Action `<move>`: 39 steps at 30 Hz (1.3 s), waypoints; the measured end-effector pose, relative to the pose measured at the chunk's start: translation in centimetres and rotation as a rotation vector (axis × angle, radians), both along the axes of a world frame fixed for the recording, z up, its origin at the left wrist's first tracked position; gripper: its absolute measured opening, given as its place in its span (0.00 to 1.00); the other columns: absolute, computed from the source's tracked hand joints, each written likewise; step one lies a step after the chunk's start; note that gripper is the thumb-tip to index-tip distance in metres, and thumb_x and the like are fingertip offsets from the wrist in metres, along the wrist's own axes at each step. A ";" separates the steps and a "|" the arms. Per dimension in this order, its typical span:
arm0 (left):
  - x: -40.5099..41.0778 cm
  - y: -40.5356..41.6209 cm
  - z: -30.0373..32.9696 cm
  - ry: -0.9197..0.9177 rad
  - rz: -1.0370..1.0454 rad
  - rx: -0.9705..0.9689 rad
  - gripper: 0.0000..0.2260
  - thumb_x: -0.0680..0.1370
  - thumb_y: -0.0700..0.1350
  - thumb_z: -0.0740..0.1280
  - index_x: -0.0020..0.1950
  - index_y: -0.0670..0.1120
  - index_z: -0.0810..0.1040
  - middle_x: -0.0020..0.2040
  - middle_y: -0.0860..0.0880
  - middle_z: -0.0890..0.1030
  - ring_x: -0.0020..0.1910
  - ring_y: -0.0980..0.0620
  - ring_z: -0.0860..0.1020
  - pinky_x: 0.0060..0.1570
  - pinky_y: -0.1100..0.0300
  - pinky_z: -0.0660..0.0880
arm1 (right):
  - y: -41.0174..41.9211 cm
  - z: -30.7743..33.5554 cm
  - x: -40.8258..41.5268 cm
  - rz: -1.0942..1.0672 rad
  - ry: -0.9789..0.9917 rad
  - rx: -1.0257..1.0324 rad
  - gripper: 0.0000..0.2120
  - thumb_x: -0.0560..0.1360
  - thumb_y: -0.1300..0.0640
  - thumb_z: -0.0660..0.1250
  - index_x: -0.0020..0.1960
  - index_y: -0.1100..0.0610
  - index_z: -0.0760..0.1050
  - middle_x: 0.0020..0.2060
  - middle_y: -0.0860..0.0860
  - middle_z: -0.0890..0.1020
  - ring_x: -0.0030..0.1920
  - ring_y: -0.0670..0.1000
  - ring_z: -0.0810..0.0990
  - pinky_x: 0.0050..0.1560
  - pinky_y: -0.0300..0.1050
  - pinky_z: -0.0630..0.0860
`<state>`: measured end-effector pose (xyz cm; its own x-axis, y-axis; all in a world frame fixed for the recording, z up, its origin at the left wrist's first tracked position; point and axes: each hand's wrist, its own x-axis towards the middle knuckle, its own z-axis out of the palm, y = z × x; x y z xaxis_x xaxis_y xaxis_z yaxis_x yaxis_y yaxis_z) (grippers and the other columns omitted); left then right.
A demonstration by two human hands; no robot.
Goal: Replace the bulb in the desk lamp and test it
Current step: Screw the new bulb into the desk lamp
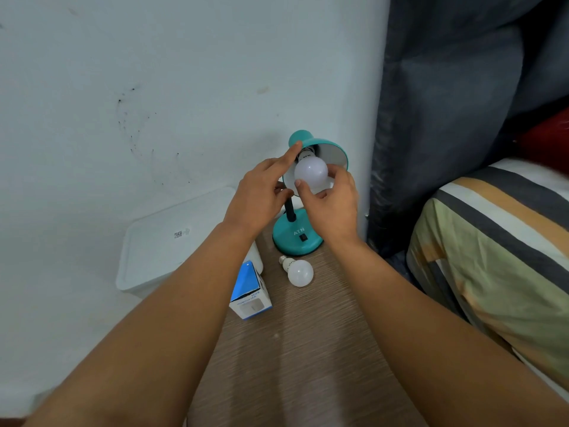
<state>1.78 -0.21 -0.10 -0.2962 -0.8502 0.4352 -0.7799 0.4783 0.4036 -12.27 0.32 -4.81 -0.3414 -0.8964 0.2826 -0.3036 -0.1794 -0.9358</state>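
Bulb point(311, 170) sits at the mouth of the teal desk lamp's shade point(334, 151), its metal base at the socket inside, its white globe sticking out toward the camera. The right hand point(334, 211) cups the globe from below and the right, its fingers point(300, 188) curled around it and touching it. The left hand point(261, 198) rests against the shade's left side, index finger stretched up to the teal cap, the others loosely spread and closed on nothing that can be seen. Below, the lamp's round base point(297, 238) stands on the wood-grain tabletop point(301, 349), a black switch on its front. Just in front of the base lies a second white bulb point(298, 271) on its side. To its left stands a blue and white box point(251, 295). A white lidded bin point(172, 238) sits beside the tabletop, and a striped bed cover point(498, 257) lies on the right.
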 end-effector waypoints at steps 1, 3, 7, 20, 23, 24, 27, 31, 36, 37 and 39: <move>0.0 0.0 0.0 0.002 0.004 0.003 0.39 0.74 0.35 0.72 0.77 0.61 0.61 0.52 0.56 0.72 0.42 0.54 0.81 0.55 0.61 0.77 | 0.1 0.0 0.0 0.003 -0.006 -0.007 0.29 0.71 0.45 0.73 0.67 0.52 0.67 0.59 0.49 0.75 0.47 0.48 0.80 0.47 0.37 0.77; 0.0 -0.1 -0.1 0.014 0.006 0.014 0.38 0.74 0.35 0.71 0.78 0.60 0.61 0.52 0.55 0.73 0.42 0.54 0.82 0.55 0.62 0.77 | 0.3 0.1 0.0 0.024 0.007 -0.072 0.31 0.72 0.47 0.72 0.71 0.49 0.63 0.61 0.48 0.74 0.45 0.46 0.80 0.44 0.34 0.76; 0.0 -0.1 0.0 0.033 -0.006 0.027 0.39 0.74 0.34 0.71 0.78 0.60 0.61 0.51 0.53 0.73 0.42 0.53 0.82 0.55 0.55 0.79 | 0.4 0.2 0.1 0.029 0.039 -0.089 0.25 0.74 0.47 0.70 0.67 0.50 0.68 0.60 0.49 0.74 0.45 0.45 0.79 0.44 0.34 0.76; -0.1 -0.3 0.2 0.014 -0.019 0.026 0.37 0.75 0.36 0.71 0.78 0.59 0.61 0.43 0.59 0.70 0.42 0.52 0.82 0.54 0.54 0.78 | 0.2 0.3 0.2 0.066 -0.020 -0.086 0.27 0.69 0.55 0.75 0.65 0.51 0.70 0.59 0.48 0.72 0.39 0.47 0.81 0.45 0.36 0.78; -0.3 -0.2 0.1 0.009 -0.036 0.028 0.38 0.75 0.35 0.71 0.78 0.59 0.60 0.43 0.62 0.69 0.42 0.51 0.82 0.53 0.54 0.78 | 0.3 0.6 -0.2 -0.007 -0.014 -0.026 0.25 0.71 0.49 0.73 0.65 0.53 0.70 0.59 0.48 0.73 0.37 0.44 0.80 0.41 0.26 0.71; -0.3 -0.2 0.0 0.012 -0.033 0.031 0.38 0.74 0.35 0.70 0.78 0.59 0.60 0.43 0.60 0.69 0.42 0.51 0.82 0.53 0.54 0.78 | 0.3 0.6 -0.2 -0.021 -0.017 -0.011 0.25 0.72 0.47 0.72 0.65 0.53 0.70 0.58 0.48 0.74 0.38 0.44 0.80 0.41 0.26 0.71; -0.1 -0.2 -0.1 0.009 -0.027 0.031 0.38 0.75 0.35 0.70 0.78 0.59 0.60 0.44 0.54 0.71 0.42 0.50 0.82 0.52 0.52 0.79 | 0.5 0.6 -0.1 -0.010 -0.039 -0.014 0.27 0.72 0.46 0.72 0.68 0.53 0.68 0.60 0.49 0.75 0.39 0.44 0.80 0.47 0.35 0.77; -0.1 -0.2 0.0 -0.016 -0.029 0.018 0.38 0.75 0.35 0.70 0.79 0.58 0.60 0.41 0.60 0.68 0.41 0.50 0.82 0.51 0.52 0.79 | 0.5 0.3 0.1 0.034 -0.015 -0.060 0.25 0.74 0.49 0.71 0.68 0.51 0.69 0.61 0.49 0.74 0.42 0.37 0.78 0.42 0.24 0.71; 0.0 -0.2 0.0 -0.039 -0.013 -0.001 0.38 0.75 0.35 0.71 0.79 0.57 0.60 0.41 0.57 0.68 0.40 0.52 0.80 0.51 0.56 0.78 | 0.0 0.2 0.2 -0.013 -0.056 0.003 0.23 0.75 0.41 0.67 0.64 0.53 0.71 0.57 0.48 0.77 0.50 0.51 0.81 0.44 0.29 0.73; -0.1 -0.2 0.0 -0.040 -0.009 -0.003 0.38 0.75 0.35 0.71 0.79 0.57 0.60 0.41 0.56 0.68 0.40 0.52 0.80 0.51 0.56 0.78 | 0.0 0.2 0.3 -0.007 -0.062 0.008 0.24 0.75 0.41 0.67 0.65 0.52 0.70 0.58 0.49 0.77 0.51 0.51 0.81 0.46 0.33 0.76; -0.1 -0.2 0.0 -0.040 -0.008 0.000 0.38 0.75 0.34 0.70 0.79 0.58 0.60 0.40 0.56 0.68 0.40 0.51 0.79 0.50 0.55 0.78 | 0.0 0.0 0.3 -0.005 -0.054 0.012 0.28 0.74 0.40 0.66 0.69 0.50 0.66 0.62 0.49 0.76 0.54 0.53 0.81 0.53 0.44 0.79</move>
<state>1.70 -0.40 -0.10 -0.3202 -0.8476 0.4231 -0.7914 0.4848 0.3722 -11.99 0.37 -4.85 -0.3604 -0.8980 0.2524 -0.2531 -0.1663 -0.9530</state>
